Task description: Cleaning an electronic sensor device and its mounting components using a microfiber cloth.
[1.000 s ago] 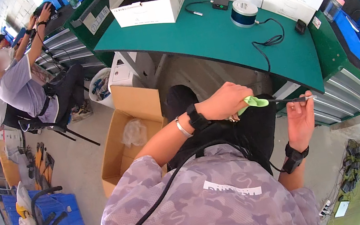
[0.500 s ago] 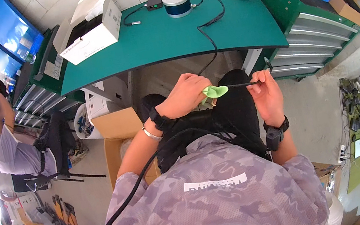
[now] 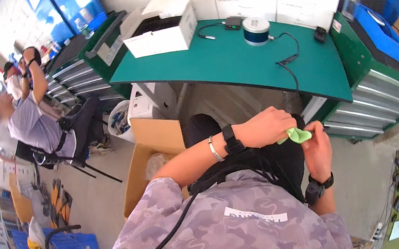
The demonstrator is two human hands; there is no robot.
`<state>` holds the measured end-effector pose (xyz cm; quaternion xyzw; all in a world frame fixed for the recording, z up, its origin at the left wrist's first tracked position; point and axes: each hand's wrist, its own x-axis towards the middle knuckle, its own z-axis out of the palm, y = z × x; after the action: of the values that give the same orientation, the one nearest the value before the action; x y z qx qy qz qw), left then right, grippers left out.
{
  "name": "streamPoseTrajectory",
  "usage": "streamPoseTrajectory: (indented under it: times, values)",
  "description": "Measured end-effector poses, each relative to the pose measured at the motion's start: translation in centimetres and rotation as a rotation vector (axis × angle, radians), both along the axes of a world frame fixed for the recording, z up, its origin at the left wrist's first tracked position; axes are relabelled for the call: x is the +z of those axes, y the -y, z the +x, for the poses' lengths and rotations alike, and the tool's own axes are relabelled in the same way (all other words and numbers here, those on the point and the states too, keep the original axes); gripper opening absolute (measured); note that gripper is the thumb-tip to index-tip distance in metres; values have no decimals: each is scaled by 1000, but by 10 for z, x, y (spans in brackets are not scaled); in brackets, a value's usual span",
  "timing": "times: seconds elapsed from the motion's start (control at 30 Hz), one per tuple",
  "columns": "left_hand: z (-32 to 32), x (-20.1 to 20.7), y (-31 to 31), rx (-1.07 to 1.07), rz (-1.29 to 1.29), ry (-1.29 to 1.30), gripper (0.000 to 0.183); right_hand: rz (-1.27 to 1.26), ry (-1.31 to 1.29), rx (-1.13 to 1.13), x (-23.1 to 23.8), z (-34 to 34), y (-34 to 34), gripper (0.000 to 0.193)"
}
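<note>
My left hand (image 3: 270,125) is closed around a light green cloth (image 3: 298,135), which sticks out past its fingers. Close beside it, my right hand (image 3: 317,150) pinches a black cable; its fingers almost touch the cloth and most of the cable there is hidden. Both hands are above my lap, just in front of the green table (image 3: 184,66). On the table stands a round silver and dark blue device (image 3: 257,32), from which a black cord (image 3: 293,75) runs over the front edge toward my hands.
An open white box (image 3: 163,37) stands at the table's left, with a small black box (image 3: 233,23) next to the device. White cartons line the back. Drawer cabinets (image 3: 374,99) flank the table. An open cardboard box (image 3: 158,132) is on the floor; a seated person (image 3: 44,120) is at left.
My left hand with the cloth has slid along the cable up to my right hand, closing the gap between them. The view has turned, so the table and hands appear farther right.
</note>
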<state>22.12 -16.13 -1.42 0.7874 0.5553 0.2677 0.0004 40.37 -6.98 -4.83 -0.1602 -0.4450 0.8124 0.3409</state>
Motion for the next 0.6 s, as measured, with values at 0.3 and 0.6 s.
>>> streamPoseTrajectory:
  times: [0.3, 0.6]
  values:
    - [-42, 0, -14, -100, -56, -148, 24, 95, -47, 45, 13, 29, -27, 25]
    - [-72, 21, -54, -78, 75, -107, 28, 166, -49, -18, 43, 20, -55, 26]
